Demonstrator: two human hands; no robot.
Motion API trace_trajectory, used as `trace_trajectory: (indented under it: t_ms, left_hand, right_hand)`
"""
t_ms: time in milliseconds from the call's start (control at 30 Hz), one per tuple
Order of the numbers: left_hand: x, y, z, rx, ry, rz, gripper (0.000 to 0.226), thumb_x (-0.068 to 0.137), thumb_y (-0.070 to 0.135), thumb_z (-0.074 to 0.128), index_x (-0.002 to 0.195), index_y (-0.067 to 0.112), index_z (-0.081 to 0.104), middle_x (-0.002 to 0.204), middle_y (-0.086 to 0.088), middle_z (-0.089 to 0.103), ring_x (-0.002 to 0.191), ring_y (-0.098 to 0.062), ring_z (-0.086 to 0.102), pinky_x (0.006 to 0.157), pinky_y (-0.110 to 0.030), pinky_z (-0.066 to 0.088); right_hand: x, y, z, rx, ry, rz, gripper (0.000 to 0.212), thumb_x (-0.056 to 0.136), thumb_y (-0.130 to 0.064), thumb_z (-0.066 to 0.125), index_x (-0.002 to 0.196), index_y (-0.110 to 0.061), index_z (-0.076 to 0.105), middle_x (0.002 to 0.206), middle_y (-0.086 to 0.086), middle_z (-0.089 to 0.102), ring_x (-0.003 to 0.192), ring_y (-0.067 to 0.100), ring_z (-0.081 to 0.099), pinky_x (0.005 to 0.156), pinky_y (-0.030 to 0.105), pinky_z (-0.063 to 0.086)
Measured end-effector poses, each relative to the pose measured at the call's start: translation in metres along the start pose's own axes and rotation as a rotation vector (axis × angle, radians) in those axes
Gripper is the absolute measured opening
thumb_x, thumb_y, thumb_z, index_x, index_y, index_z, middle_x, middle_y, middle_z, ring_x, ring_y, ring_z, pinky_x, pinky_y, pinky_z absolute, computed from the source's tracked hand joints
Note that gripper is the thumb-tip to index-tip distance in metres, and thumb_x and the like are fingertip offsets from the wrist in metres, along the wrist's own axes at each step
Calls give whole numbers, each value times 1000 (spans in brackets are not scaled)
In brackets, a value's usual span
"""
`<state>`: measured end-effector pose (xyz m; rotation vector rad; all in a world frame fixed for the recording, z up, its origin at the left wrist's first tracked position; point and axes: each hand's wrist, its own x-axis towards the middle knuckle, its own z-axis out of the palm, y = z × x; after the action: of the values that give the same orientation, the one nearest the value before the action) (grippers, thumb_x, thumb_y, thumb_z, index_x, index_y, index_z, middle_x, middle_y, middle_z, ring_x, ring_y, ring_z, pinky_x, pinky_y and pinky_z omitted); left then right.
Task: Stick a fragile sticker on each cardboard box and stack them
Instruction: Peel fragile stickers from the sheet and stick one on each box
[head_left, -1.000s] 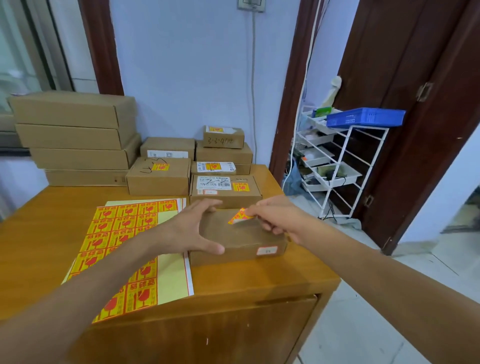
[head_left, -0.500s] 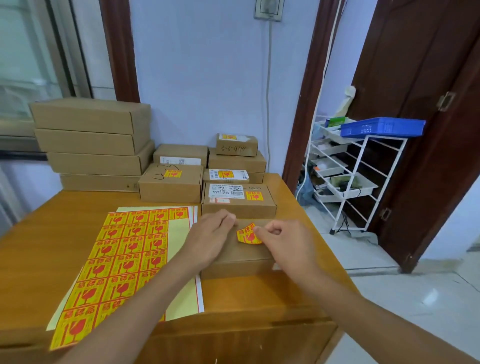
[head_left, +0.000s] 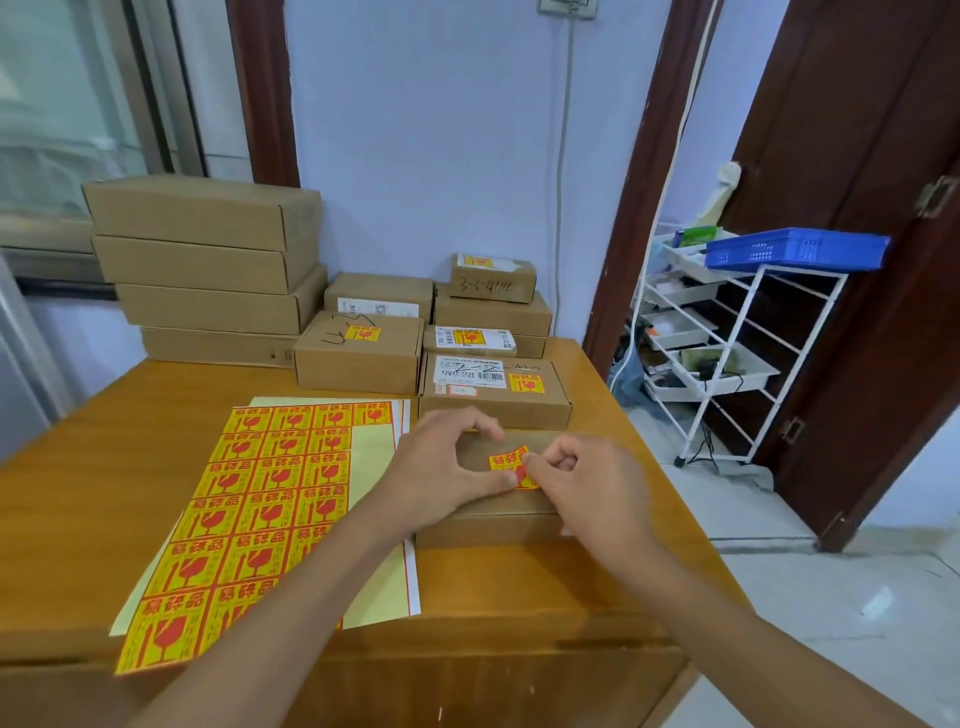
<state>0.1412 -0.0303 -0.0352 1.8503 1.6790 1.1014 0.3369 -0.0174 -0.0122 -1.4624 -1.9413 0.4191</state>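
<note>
A small brown cardboard box (head_left: 493, 525) lies near the table's right front. On its lid sits a yellow-and-red fragile sticker (head_left: 508, 462), its right edge slightly lifted. My right hand (head_left: 587, 493) pinches that right edge between thumb and forefinger. My left hand (head_left: 441, 467) rests on the lid's left part, thumb tip touching the sticker's lower left corner. A sheet of fragile stickers (head_left: 260, 499) lies to the left of the box. Behind it stand several small boxes bearing stickers, the nearest one (head_left: 493, 400) with a white label.
Four long cardboard boxes (head_left: 208, 270) are stacked at the back left by the window. The wooden table (head_left: 104, 467) ends just right of the box. A white wire rack (head_left: 727, 353) with a blue basket (head_left: 795, 249) stands by a dark door on the right.
The sticker has come down from the air onto the box lid. My left hand slid from the box's side onto the lid, and both hands now meet at the sticker.
</note>
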Motion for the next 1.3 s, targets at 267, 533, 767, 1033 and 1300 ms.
trace_trajectory:
  t_ms: [267, 533, 767, 1033, 1300]
  left_hand:
    - [1, 0, 1, 23, 21, 34, 42, 64, 62, 81, 101, 47, 67, 126, 32, 60, 127, 1, 41, 108, -45, 40]
    - [-1, 6, -1, 57, -6, 34, 43, 60, 71, 72, 95, 46, 69, 126, 33, 58, 126, -2, 43, 108, -49, 38]
    - [0, 6, 0, 61, 4, 44, 53, 54, 77, 62, 95, 44, 70, 125, 34, 58, 123, -3, 44, 108, -49, 39]
    - [1, 4, 0, 95, -10, 102, 19, 81, 54, 71, 96, 45, 66, 128, 28, 58, 122, -6, 49, 107, -51, 39]
    - [3, 2, 1, 83, -21, 90, 14, 88, 47, 70, 101, 45, 66, 126, 27, 59, 122, -5, 50, 106, -50, 39]
  right_hand:
    - [6, 0, 0, -64, -49, 17, 31, 92, -46, 69, 67, -30, 63, 52, -11, 65, 39, 6, 61, 44, 23, 44]
    - [19, -1, -1, -179, -116, 7, 27, 87, -44, 72, 67, -28, 64, 64, -12, 66, 64, 7, 63, 52, 28, 44]
    - [21, -1, -4, -295, -102, -51, 25, 83, -49, 71, 75, -30, 59, 75, -12, 63, 75, 8, 60, 55, 29, 37]
    - [24, 27, -6, -40, -233, -330, 10, 93, -46, 71, 100, -52, 66, 122, -19, 57, 121, 3, 48, 107, 40, 39]
    - [30, 38, -5, 127, -274, -335, 7, 95, -40, 72, 101, -42, 75, 132, -21, 59, 126, -7, 50, 105, 31, 38]
